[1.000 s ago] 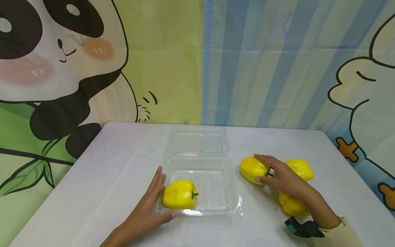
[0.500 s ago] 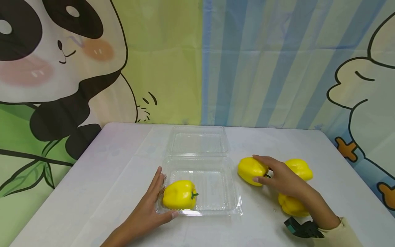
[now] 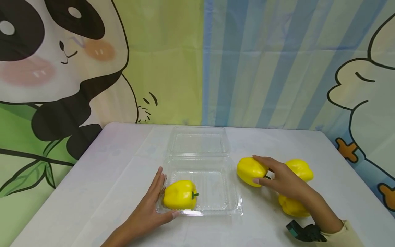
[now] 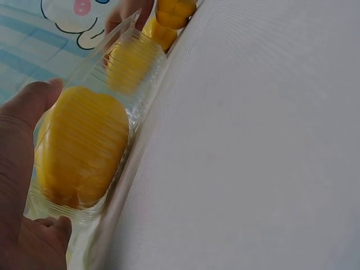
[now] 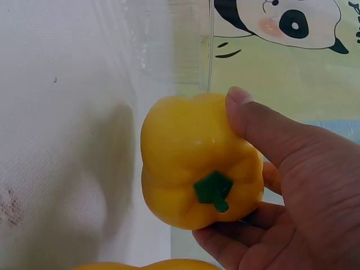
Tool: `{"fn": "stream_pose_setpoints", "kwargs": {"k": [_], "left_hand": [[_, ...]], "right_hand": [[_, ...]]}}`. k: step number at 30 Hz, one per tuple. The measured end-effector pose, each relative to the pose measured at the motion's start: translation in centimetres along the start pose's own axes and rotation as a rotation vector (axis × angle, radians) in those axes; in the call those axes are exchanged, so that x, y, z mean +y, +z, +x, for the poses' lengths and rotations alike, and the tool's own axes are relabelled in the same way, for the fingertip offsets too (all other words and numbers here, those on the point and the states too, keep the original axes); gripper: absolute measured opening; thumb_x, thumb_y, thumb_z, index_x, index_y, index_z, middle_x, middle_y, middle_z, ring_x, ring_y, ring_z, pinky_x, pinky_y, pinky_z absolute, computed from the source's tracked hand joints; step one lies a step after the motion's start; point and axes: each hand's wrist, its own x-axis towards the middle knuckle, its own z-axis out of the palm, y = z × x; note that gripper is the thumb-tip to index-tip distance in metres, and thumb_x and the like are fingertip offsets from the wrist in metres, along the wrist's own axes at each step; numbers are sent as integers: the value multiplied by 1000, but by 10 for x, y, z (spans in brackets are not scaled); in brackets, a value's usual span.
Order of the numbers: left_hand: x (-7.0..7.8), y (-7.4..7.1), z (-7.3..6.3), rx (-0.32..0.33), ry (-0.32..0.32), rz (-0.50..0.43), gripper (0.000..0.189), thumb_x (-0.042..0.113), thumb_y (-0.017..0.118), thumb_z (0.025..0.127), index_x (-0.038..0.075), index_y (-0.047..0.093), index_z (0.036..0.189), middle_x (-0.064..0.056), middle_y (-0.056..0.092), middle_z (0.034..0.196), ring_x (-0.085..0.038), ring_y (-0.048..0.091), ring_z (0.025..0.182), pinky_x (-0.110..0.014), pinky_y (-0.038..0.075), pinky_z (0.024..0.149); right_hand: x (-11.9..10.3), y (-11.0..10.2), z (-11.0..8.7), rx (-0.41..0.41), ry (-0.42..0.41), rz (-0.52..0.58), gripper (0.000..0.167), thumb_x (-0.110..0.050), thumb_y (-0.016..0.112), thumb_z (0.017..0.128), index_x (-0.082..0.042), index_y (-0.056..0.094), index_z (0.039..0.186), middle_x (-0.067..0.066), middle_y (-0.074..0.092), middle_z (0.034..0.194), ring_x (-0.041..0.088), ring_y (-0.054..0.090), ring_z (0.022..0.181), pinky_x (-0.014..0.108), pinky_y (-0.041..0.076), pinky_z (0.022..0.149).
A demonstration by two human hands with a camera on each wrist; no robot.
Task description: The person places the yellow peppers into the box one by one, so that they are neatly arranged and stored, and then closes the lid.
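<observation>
In the head view, my right hand (image 3: 285, 180) grips a yellow bell pepper (image 3: 249, 171) around its stem end, right of the clear plastic clamshell box (image 3: 217, 187). The right wrist view shows this pepper (image 5: 185, 140) with its green stem, the thumb on one side and fingers curled on the other. My left hand (image 3: 146, 207) rests against the box's front left corner, fingers straight along the side and thumb at the front rim. Inside the box, in that corner, another yellow bell pepper (image 3: 180, 195) lies on its side, stem pointing right.
Two more yellow bell peppers, a back one (image 3: 299, 169) and a front one (image 3: 293, 206), lie on the white table (image 3: 102, 192) beside the right forearm. The box's lid (image 3: 199, 140) is folded open toward the back. A printed cloth backdrop (image 3: 262, 61) hangs behind the table.
My right hand keeps its grip on the pepper, which has shifted slightly left toward the box. The left hand and the pepper in the box stay in place.
</observation>
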Motion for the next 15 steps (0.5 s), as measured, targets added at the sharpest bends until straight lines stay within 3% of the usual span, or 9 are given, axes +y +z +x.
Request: {"fn": "stream_pose_setpoints", "kwargs": {"k": [15], "left_hand": [[0,0,0,-7,-6,19,117,54,79,74,27,1,157,2,-2,163,-24,20,144,-46,26,107]], "right_hand": [[-12,-4,0,48,-51,1,78,-42,73,85,-10,41,148,12,47,144,34,50,125,53,44,98]]}}
